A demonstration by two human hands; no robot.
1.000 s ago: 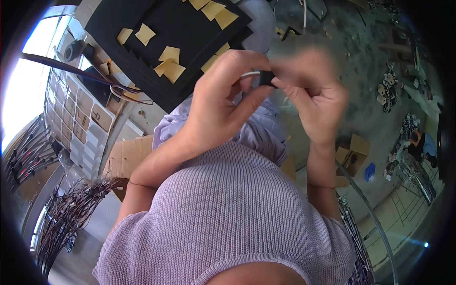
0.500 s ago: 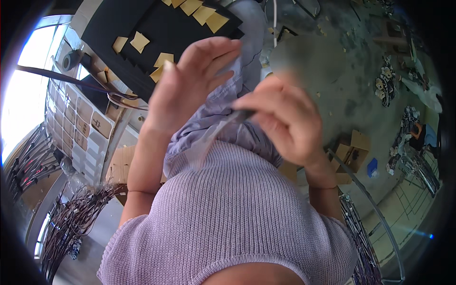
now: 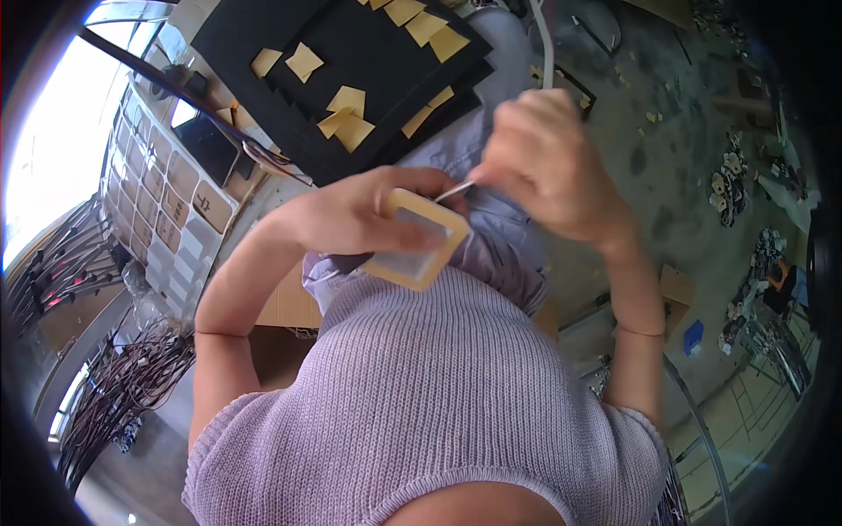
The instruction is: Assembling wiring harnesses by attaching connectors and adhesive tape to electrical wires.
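Note:
My left hand [image 3: 351, 215] is closed around a square piece with a tan border and a translucent grey middle [image 3: 424, 282], held just above my lap. Its thumb lies across the grey middle. A dark bit shows under the palm, too hidden to name. My right hand [image 3: 548, 162] is closed and slightly blurred, up and to the right of the square. From its pinched fingertips a thin, pale, shiny strip [image 3: 455, 190] slants down toward the square's upper corner. Whether the strip touches the square I cannot tell.
Black sheets [image 3: 351, 66] with several tan paper pieces [image 3: 304, 63] on them lie ahead at the left. A phone-like dark slab [image 3: 209, 145] rests beyond my left arm. Bundled dark cables [image 3: 132, 386] hang at lower left. A cardboard box [image 3: 677, 294] stands at the right.
My left hand was open and raised; now it has come down and holds the square piece. My right hand, which held something dark and blurred, has turned and moved slightly up.

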